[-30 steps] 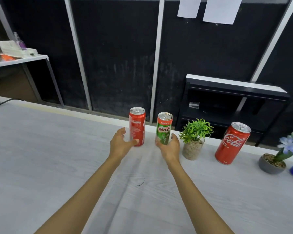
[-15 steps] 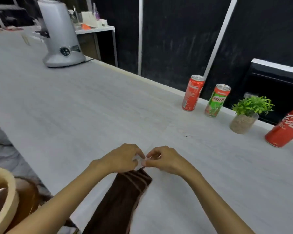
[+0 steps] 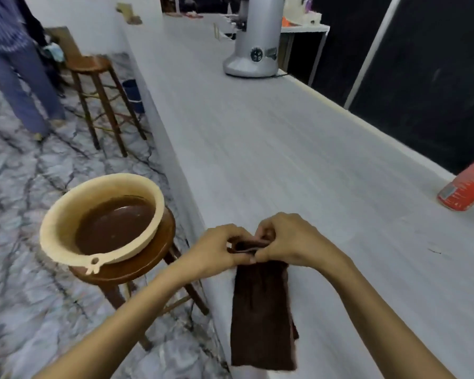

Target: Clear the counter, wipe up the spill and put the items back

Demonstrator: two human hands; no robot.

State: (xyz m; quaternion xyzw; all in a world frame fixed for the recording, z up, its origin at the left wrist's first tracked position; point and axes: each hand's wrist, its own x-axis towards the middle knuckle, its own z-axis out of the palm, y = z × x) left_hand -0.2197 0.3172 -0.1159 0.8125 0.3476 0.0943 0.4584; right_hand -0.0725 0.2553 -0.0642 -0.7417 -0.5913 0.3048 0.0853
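Observation:
A dark brown cloth (image 3: 260, 318) hangs over the near edge of the long white counter (image 3: 298, 149). My left hand (image 3: 216, 248) and my right hand (image 3: 288, 240) both pinch its top edge, close together, just above the counter edge. A red can (image 3: 465, 184) stands at the right edge of the view, partly cut off. A small dark mark (image 3: 435, 250) shows on the counter right of my hands.
A cream basin (image 3: 66, 214) of brown liquid rests on a wooden stool (image 3: 137, 266) left of the counter. A second stool (image 3: 93, 69) and a person's legs (image 3: 19, 86) are farther left. A silver machine (image 3: 255, 42) stands at the counter's far end.
My hands left the two cans and took hold of the brown cloth at the near edge. The view swung left, bringing the basin and stools into sight.

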